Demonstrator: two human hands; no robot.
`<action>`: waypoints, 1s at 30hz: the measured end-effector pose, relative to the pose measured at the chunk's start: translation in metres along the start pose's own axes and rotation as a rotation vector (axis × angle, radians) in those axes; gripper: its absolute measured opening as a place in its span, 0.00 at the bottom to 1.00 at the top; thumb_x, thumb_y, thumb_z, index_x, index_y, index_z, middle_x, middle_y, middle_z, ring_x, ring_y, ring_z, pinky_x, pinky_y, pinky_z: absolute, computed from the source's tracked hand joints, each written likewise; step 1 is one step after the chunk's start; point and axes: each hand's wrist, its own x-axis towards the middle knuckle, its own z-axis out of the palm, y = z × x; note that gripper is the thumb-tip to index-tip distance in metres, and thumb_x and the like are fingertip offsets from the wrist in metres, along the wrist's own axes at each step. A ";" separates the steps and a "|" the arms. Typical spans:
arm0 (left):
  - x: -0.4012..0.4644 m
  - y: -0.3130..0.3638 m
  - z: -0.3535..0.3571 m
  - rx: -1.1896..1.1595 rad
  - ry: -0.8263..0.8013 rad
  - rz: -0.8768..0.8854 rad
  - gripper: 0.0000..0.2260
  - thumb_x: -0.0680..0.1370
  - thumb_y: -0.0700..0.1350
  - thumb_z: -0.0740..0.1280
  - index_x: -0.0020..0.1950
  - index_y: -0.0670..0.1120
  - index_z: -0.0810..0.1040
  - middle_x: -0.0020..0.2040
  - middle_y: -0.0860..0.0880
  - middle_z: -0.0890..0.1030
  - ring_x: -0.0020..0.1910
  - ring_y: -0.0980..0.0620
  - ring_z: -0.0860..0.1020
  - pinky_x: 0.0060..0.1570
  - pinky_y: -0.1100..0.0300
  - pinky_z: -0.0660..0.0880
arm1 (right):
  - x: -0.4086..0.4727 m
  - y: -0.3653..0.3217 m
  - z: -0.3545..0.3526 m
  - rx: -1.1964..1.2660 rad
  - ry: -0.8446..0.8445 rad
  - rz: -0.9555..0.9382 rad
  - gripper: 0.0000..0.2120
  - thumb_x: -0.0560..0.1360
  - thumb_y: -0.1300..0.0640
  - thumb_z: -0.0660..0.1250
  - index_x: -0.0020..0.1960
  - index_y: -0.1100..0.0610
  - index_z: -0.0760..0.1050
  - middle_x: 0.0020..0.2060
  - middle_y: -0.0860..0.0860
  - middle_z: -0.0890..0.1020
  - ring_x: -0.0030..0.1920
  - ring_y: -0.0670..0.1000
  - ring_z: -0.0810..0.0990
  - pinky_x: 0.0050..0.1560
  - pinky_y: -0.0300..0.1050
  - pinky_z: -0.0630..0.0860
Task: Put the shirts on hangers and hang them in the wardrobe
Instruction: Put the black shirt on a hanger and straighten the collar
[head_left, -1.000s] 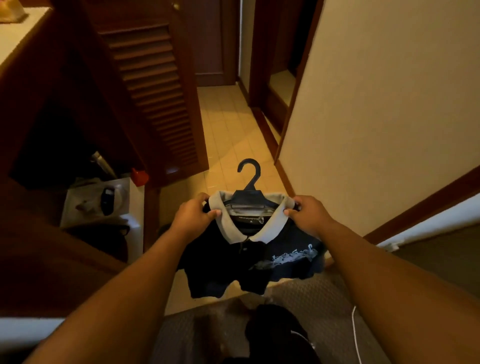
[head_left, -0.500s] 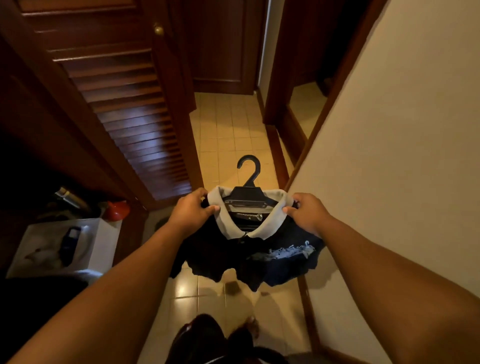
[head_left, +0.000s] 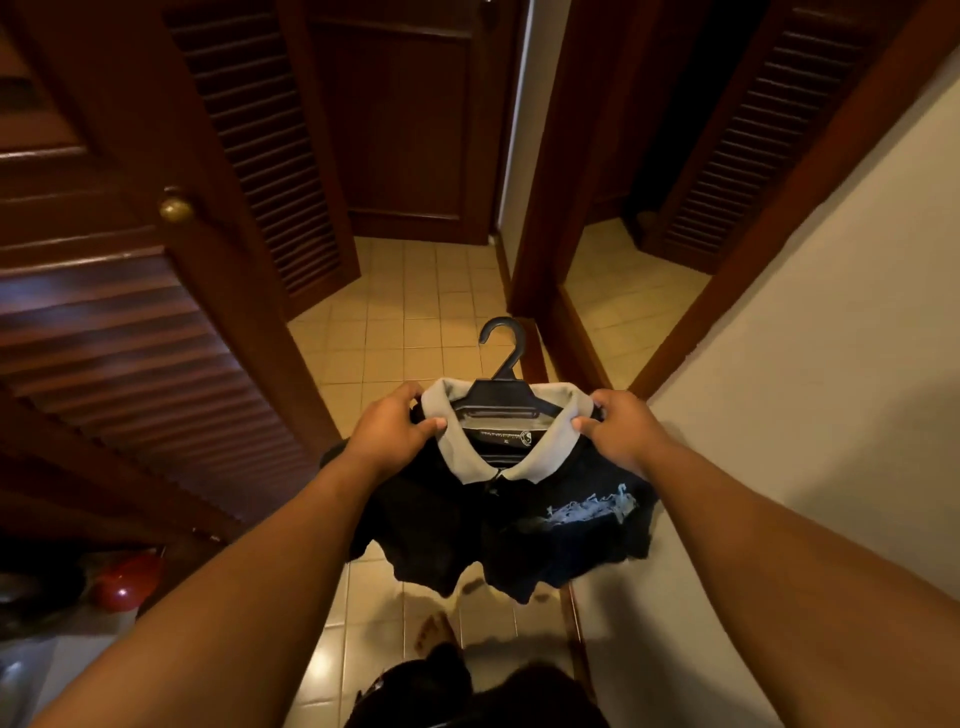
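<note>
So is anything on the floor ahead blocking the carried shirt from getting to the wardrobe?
Nothing visible does. Both the left hand and right hand grip the shirt on its hanger; the tiled floor ahead looks bare. The wardrobe rail isn't in view.

Shirt (head_left: 498, 525) navy, grey collar, pale blue print — hanger (head_left: 501, 379) black; floor tiles (head_left: 415, 312) cream.

Tiled floor (head_left: 415, 322) open ahead; louvered door (head_left: 135, 332) crowds left.
</note>
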 end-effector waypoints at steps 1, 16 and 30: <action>0.020 0.005 -0.004 -0.008 -0.001 -0.002 0.14 0.76 0.50 0.70 0.58 0.49 0.73 0.49 0.47 0.80 0.47 0.48 0.78 0.49 0.50 0.77 | 0.020 -0.005 -0.006 0.008 0.000 0.001 0.11 0.77 0.56 0.67 0.59 0.57 0.76 0.49 0.51 0.78 0.52 0.52 0.76 0.48 0.43 0.68; 0.267 0.029 -0.086 -0.048 0.222 -0.242 0.14 0.76 0.51 0.69 0.59 0.50 0.72 0.48 0.50 0.78 0.48 0.48 0.77 0.46 0.56 0.73 | 0.344 -0.138 -0.055 -0.207 -0.209 -0.233 0.05 0.77 0.55 0.67 0.50 0.55 0.76 0.43 0.51 0.77 0.45 0.52 0.74 0.43 0.42 0.66; 0.358 -0.043 -0.218 -0.078 0.646 -0.584 0.15 0.76 0.53 0.69 0.60 0.52 0.71 0.56 0.48 0.79 0.54 0.46 0.77 0.52 0.48 0.77 | 0.522 -0.378 0.015 -0.402 -0.478 -0.643 0.08 0.78 0.55 0.66 0.48 0.61 0.76 0.42 0.55 0.79 0.45 0.54 0.75 0.40 0.44 0.65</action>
